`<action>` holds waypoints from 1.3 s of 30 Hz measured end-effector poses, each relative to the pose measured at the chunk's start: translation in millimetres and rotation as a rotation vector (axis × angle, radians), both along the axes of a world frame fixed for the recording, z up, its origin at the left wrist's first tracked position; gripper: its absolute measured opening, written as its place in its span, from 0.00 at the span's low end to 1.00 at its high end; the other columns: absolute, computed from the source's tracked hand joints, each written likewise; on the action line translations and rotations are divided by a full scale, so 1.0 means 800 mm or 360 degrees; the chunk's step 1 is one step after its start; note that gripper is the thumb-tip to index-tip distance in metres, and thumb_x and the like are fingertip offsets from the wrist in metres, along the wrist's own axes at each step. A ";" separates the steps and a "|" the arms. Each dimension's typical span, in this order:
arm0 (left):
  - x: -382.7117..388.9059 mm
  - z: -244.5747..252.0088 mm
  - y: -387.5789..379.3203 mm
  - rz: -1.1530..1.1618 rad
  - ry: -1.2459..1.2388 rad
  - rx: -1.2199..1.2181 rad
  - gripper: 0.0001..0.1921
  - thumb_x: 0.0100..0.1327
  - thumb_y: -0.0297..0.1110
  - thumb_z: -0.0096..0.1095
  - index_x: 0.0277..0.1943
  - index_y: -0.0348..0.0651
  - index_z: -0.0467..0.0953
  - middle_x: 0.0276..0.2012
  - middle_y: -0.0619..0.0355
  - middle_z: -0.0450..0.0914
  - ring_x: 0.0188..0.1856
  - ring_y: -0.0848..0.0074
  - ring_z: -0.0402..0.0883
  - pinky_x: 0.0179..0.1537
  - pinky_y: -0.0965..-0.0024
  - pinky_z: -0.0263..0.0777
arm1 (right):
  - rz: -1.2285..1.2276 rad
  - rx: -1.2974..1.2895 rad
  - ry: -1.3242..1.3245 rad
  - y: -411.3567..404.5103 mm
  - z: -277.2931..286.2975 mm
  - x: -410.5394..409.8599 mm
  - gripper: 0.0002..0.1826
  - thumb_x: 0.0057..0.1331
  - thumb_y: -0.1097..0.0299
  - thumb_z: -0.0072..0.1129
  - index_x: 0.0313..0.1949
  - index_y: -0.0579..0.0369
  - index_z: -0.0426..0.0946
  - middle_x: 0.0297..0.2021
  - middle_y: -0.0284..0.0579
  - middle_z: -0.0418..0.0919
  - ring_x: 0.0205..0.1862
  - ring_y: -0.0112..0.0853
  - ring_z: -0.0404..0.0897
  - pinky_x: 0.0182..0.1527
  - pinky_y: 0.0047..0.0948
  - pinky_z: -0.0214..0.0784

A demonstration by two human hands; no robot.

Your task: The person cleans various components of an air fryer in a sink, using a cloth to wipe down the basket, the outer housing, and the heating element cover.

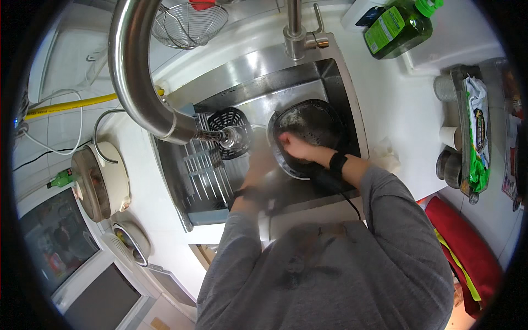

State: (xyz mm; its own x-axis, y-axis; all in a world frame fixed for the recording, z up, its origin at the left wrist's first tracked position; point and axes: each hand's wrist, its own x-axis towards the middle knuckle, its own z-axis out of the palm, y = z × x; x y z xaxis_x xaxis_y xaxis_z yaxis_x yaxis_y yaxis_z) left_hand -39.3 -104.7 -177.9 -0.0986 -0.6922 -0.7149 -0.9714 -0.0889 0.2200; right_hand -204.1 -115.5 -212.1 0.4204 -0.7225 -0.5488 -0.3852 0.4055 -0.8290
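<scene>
My right hand (pixel 296 147) is over the near left part of a dark air fryer basket (pixel 326 123), its fingers curled. Whether anything is in them is hidden. Whitish suds and wet marks show inside the basket, which stands in the right of a stainless steel sink (pixel 305 90). My left hand (pixel 260 154) is blurred beside the basket's left rim; its fingers and any hold cannot be made out. Left of it, a round black slotted tray (pixel 227 119) leans near a metal rod rack (pixel 206 173) in the sink.
A thick curved steel faucet pipe (pixel 132 74) hangs across the left, its spray end (pixel 235 137) above the slotted tray. The tap lever (pixel 318 40) stands behind the sink. Green dish soap (pixel 390 31) is at back right, a wire strainer (pixel 189 24) at back left, a cream pot (pixel 109 177) left.
</scene>
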 end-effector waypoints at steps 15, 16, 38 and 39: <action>-0.003 0.009 -0.003 0.0053 -0.0028 0.0001 0.17 0.52 0.44 0.63 0.41 0.41 0.81 0.44 0.41 0.80 0.49 0.53 0.79 0.49 0.58 0.74 | -0.0265 -0.0330 -0.0178 0.005 0.022 0.001 0.10 0.56 0.76 0.64 0.37 0.59 0.73 0.31 0.41 0.79 0.34 0.27 0.78 0.39 0.27 0.71; -0.003 0.008 -0.001 0.0079 0.0015 -0.0041 0.18 0.52 0.44 0.63 0.41 0.41 0.81 0.43 0.41 0.81 0.49 0.54 0.80 0.49 0.59 0.74 | -0.0325 -0.0320 -0.0344 0.004 0.020 0.004 0.11 0.55 0.75 0.66 0.36 0.58 0.74 0.31 0.40 0.78 0.35 0.26 0.78 0.40 0.27 0.71; -0.007 0.048 -0.011 -0.0071 0.0117 0.0039 0.20 0.51 0.48 0.65 0.42 0.43 0.82 0.44 0.43 0.81 0.49 0.55 0.80 0.49 0.59 0.74 | -0.0116 0.0001 0.0075 0.011 -0.013 0.007 0.25 0.62 0.73 0.48 0.60 0.60 0.65 0.54 0.60 0.73 0.56 0.47 0.73 0.59 0.39 0.62; -0.008 0.047 -0.012 -0.0073 0.0110 0.0043 0.21 0.51 0.49 0.65 0.42 0.43 0.82 0.44 0.43 0.81 0.49 0.55 0.80 0.49 0.59 0.74 | 0.0203 0.0065 0.0199 0.020 -0.019 0.007 0.24 0.61 0.75 0.47 0.59 0.60 0.66 0.54 0.57 0.74 0.56 0.45 0.73 0.58 0.37 0.63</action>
State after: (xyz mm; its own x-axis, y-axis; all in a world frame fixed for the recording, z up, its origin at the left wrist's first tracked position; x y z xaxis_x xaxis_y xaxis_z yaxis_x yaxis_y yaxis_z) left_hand -45.3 -114.3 -139.9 -0.1797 -0.6662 -0.7238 -0.9572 -0.0514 0.2849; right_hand -198.8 -99.3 -227.0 0.4338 -0.6437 -0.6305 -0.5348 0.3792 -0.7551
